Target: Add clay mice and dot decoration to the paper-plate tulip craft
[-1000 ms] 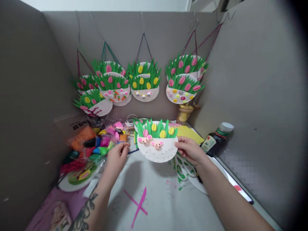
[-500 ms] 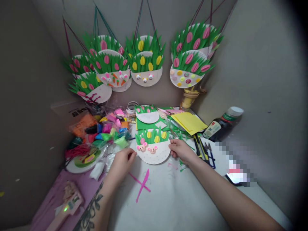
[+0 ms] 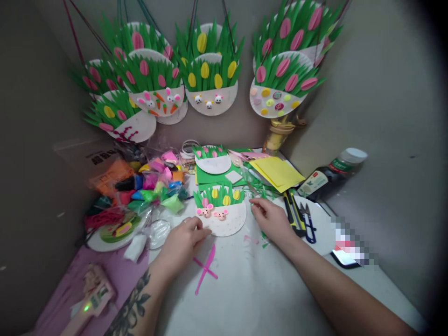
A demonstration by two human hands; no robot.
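In the head view a half-round white paper plate basket lies on the white table. Green paper grass and yellow and pink paper tulips rise from its top, and two pink mouse faces of clay sit on its front. My left hand is at its lower left rim, thumb and fingertips closed together at the edge. Just right of the plate, my right hand is apart from it, fingers loosely bent with nothing in them. Two crossed magenta plastic clay tools rest in front.
Bagged coloured clay is piled at left, above a pink glue gun. A box cutter, thread snips, yellow paper and a dark bottle are at right. Finished baskets hang on the wall behind.
My right hand has let go of the plate's right rim and sits slightly apart. My left hand has moved right, to the lower left rim. The camera view has shifted slightly.
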